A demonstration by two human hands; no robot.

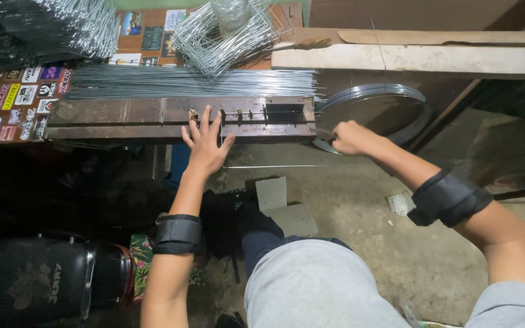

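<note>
My left hand (205,141) rests with its fingers spread against a long brown metal bending jig (153,115) with pegs, and presses a thin bent wire (262,166) that runs along the jig's front edge. My right hand (350,137) is closed around a handle at the jig's right end. A bundle of straight steel wires (189,82) lies on the bench just behind the jig. Both wrists carry black bands.
Bent wire frames (226,36) are piled at the back. A wire coil (390,112) hangs at the right of the jig. Wooden planks (420,58) lie at the back right. Grey blocks (284,206) sit on the concrete floor, and a black container (37,282) stands at lower left.
</note>
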